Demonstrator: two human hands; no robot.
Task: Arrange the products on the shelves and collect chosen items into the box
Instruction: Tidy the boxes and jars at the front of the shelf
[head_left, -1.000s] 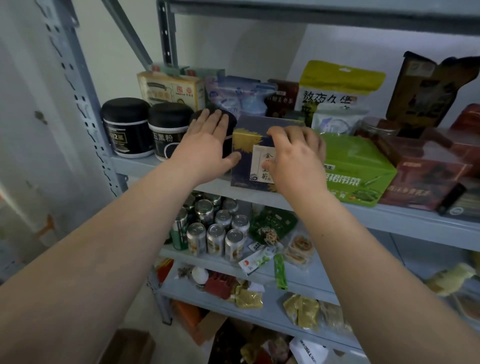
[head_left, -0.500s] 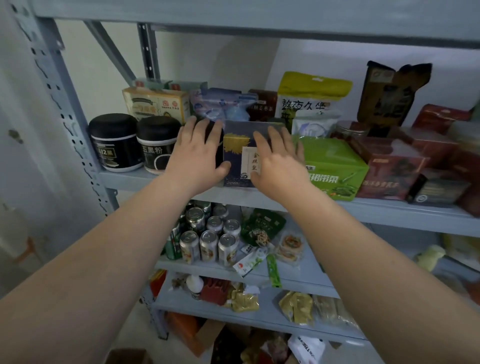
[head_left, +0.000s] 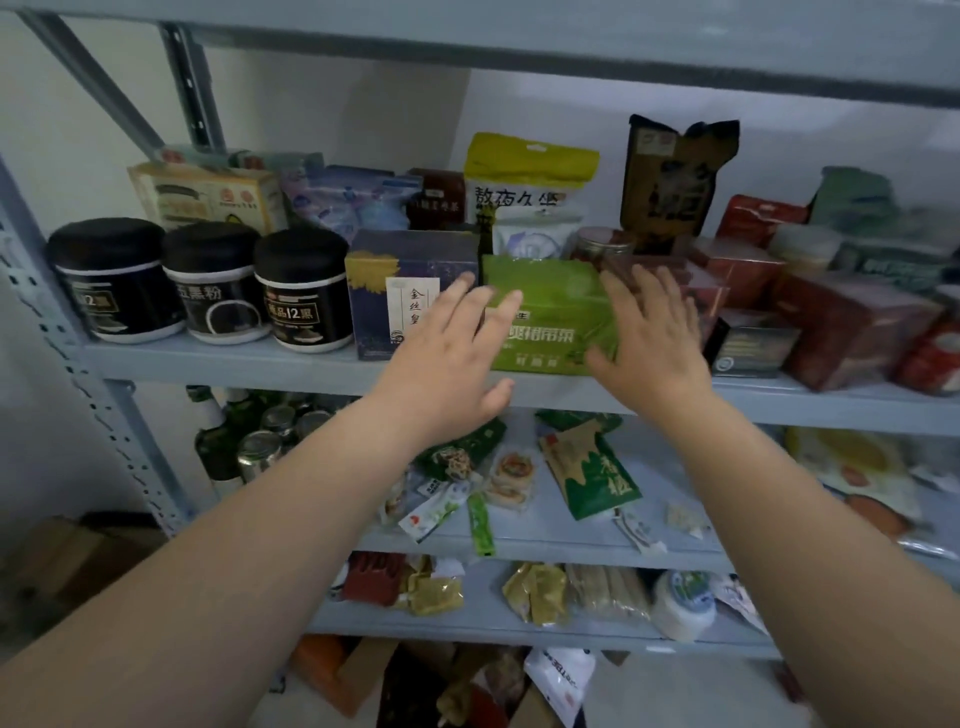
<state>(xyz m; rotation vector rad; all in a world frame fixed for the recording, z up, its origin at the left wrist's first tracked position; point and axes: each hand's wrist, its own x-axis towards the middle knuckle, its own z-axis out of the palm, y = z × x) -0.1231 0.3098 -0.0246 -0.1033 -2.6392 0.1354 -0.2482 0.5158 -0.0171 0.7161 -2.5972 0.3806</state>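
Arranging step: the left hand (head_left: 457, 358) and right hand (head_left: 649, 332), each grip spread and holding nothing, are hovering at either end of the green box (head_left: 550, 280), standing on the shelf (head_left: 234, 364) against the blue box (head_left: 410, 260); the next move is probably calling for clasping and squaring it.

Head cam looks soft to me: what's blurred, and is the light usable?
Head view: left hand and right hand are motion-smeared; print on the green cardboard box is legible; red boxes far right go soft; grey metal shelf upright leans, wide-angle; light dim, even, no glare.
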